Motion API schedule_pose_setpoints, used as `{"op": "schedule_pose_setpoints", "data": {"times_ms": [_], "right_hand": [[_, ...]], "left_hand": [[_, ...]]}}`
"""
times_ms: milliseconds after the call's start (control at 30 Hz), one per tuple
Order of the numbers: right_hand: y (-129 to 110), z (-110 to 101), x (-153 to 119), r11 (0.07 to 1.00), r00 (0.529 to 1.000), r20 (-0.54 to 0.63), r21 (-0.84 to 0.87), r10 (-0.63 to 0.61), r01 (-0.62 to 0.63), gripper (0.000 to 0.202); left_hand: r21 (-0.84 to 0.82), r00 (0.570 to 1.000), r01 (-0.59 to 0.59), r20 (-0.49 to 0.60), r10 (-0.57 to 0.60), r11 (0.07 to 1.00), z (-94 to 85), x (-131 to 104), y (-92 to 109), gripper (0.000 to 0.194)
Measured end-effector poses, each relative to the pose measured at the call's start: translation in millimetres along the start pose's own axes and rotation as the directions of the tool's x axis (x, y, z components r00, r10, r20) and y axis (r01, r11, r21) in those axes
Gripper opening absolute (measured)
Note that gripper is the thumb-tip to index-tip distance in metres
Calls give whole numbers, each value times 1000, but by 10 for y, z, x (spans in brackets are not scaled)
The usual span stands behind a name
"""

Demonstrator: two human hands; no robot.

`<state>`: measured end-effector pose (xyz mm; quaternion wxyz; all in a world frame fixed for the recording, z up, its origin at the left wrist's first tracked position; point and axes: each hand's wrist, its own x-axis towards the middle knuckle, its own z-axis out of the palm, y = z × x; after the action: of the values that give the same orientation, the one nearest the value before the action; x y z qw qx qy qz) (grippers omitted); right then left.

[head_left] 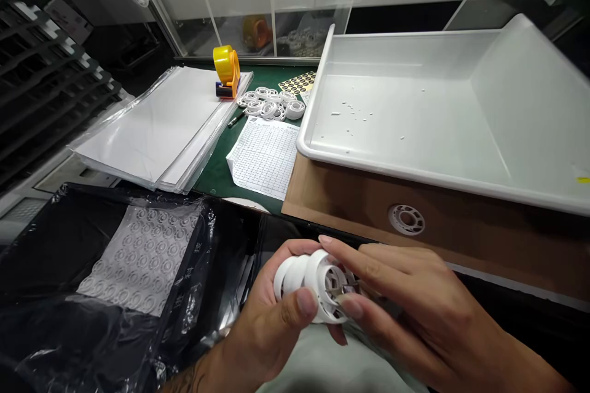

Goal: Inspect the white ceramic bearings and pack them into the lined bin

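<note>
Several white plastic rings (295,275) lie face to face in a short stack, wrapped by the fingers and thumb of my left hand (271,313). On the right, my right hand (410,301) reaches to the open end of the stack. A small metal tool (348,288) shows between its thumb and fingers, with its tip at the inside of the end ring; the rest of the tool is hidden by the hand. Beyond my hands, a single white ring (406,220) lies flat on the brown cardboard (341,187).
A large white tray (401,173) with small white scraps rests on the cardboard. Behind are loose white rings (270,103), a gridded sheet (265,156), a tape dispenser (227,73) and bagged white sheets (147,116). A black-lined box (41,245) holds rows of rings (142,258) at left.
</note>
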<state>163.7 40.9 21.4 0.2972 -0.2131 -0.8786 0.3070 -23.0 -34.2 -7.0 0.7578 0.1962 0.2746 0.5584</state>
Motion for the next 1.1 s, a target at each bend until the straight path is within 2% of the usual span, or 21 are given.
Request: {"op": "schedule_pose_setpoints", "data": {"times_ms": [233, 333, 667, 933, 1100], "right_hand": [[22, -8, -65, 994, 1000, 24, -112, -4, 7, 35], [21, 5, -76, 987, 1000, -4, -162, 4, -5, 35], [-6, 26, -111, 983, 999, -3, -177, 44, -44, 34], [-14, 72, -137, 990, 994, 2, -97, 107, -107, 30], [-15, -34, -115, 964, 986, 84, 211, 145, -160, 33]], "left_hand": [[-5, 1000, -13, -7, 13, 1000, 7, -26, -7, 45], [-18, 1000, 0, -3, 0, 1000, -8, -14, -18, 44], [45, 999, 33, -31, -32, 998, -53, 4, -45, 44], [63, 997, 63, -50, -60, 996, -68, 20, -60, 46], [74, 997, 58, -48, -54, 996, -75, 58, -78, 50]]}}
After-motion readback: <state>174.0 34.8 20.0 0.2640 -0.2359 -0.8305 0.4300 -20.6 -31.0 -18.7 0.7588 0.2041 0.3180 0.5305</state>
